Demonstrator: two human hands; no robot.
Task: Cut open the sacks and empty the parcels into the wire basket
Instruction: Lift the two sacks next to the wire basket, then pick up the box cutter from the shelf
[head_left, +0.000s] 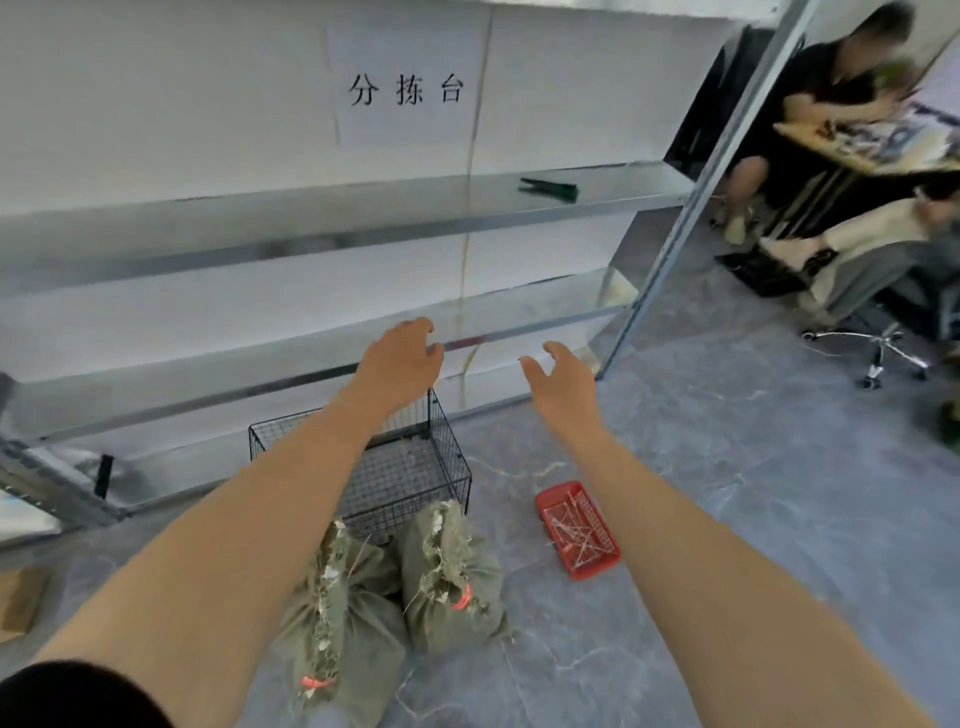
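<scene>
Two tied sacks (452, 577) lie before the wire basket (415, 483); left grip (402, 358) above its far corner, right grip (563, 374) rightward, both released.

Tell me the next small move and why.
Probably lift the right hand to the dark green tool on the shelf, which looks like a cutter: it and the left hand hold nothing, and both sacks are tied shut with red ties.

Only one legible text is seen: "分拣台", printed in black on a white paper sheet (408, 85) stuck to the white wall panel (156, 93) above the metal shelving. Nothing else readable.
</scene>
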